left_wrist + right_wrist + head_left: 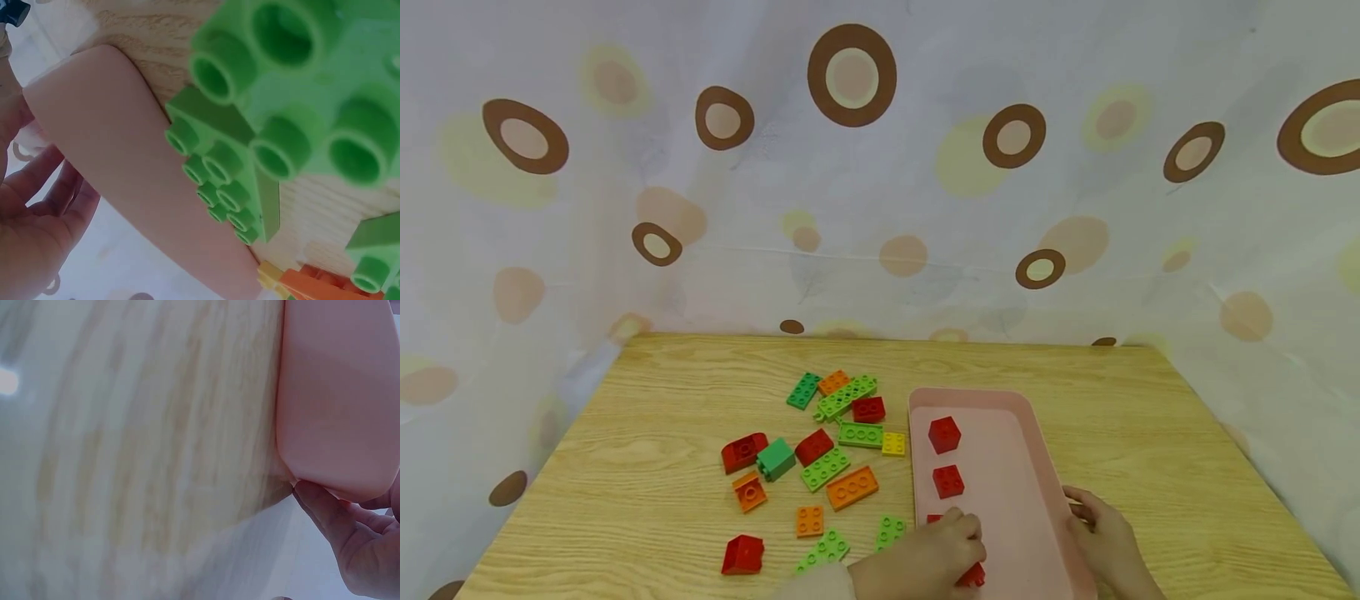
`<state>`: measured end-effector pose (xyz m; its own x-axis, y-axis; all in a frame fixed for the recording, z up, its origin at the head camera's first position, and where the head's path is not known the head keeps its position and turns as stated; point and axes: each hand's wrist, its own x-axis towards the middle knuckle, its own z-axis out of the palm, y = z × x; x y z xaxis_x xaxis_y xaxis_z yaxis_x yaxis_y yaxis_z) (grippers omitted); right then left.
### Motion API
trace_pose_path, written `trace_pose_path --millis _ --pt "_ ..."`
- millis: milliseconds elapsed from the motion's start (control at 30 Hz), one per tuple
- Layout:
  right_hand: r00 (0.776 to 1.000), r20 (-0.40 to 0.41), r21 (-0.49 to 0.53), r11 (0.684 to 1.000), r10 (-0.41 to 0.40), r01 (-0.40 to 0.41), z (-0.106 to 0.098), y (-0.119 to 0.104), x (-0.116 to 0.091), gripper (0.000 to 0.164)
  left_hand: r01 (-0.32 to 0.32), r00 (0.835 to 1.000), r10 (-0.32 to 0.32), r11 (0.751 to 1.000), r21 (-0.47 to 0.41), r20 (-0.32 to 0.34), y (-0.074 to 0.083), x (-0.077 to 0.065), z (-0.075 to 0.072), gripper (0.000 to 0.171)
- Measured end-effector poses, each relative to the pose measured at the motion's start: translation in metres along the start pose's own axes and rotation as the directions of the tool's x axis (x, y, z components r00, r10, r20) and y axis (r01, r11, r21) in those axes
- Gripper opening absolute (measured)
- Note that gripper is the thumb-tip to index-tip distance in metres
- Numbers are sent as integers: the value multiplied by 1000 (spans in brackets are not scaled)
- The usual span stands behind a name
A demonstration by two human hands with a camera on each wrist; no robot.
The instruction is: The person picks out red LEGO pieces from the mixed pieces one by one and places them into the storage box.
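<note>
My left hand (pixel 921 557) reaches over the near left side of a pink tray (pixel 1026 467), fingers curled down at a red toy brick (pixel 973 576) whose end shows beneath them. In the left wrist view the tray's side wall hides what those fingertips hold. Part of another red brick (pixel 934 518) peeks out behind the hand. Farther up the tray stand a red block (pixel 944 435) and a studded red brick (pixel 948 481), roughly in line. My right hand (pixel 1103 537) holds the tray's right side, thumb and fingers at its edge, as the right wrist view also shows.
Left of the tray, loose bricks lie scattered on the wooden table (pixel 647 467): light green ones (pixel 826 469), orange ones (pixel 852 488), red ones (pixel 743 555), a yellow one (pixel 893 443) and a teal block (pixel 776 459). A patterned cloth (pixel 880 183) hangs behind the table.
</note>
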<state>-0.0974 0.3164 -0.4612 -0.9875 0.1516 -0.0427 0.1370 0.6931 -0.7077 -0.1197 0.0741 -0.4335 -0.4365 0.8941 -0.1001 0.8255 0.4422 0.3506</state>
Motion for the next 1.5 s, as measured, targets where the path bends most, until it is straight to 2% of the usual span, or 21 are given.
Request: trace_pose_path --millis 100,233,367,500,700,833,1067,1267,1367,1500 --pt "1000 -9 3 1000 0 0 0 0 0 34 9 999 -8 999 -41 37 -1 2 2 29" --pt "999 -35 2 1000 -23 23 0 0 -1 33 5 998 -1 997 -77 55 -2 5 3 28" --pt "998 -42 0 999 -42 42 1 1 0 32 2 997 4 996 -84 75 -4 7 5 25" --pt "999 -40 2 999 -32 32 1 1 -1 32 -2 997 9 997 -80 82 -5 8 9 23" --pt "1000 -16 17 1000 -8 8 0 -1 -1 33 -10 996 12 1000 -29 85 -6 9 11 17" --pt "1000 -19 19 1000 -8 9 0 -1 -1 34 1 995 3 999 -36 104 -7 9 12 15" --pt "1000 -17 9 1000 -12 12 1 -1 -2 33 25 992 -17 997 -67 124 -10 8 12 23" --pt "1000 -14 7 1000 -4 4 2 -2 -3 33 10 998 -4 996 -94 67 -13 -1 10 27" --pt "1000 -5 6 1000 13 -13 2 -2 -2 34 -38 999 36 994 -98 -27 -14 -6 9 27" --pt "1000 4 -2 1000 18 -18 1 -2 -1 34 -72 988 60 995 -76 -145 -18 -9 5 28"
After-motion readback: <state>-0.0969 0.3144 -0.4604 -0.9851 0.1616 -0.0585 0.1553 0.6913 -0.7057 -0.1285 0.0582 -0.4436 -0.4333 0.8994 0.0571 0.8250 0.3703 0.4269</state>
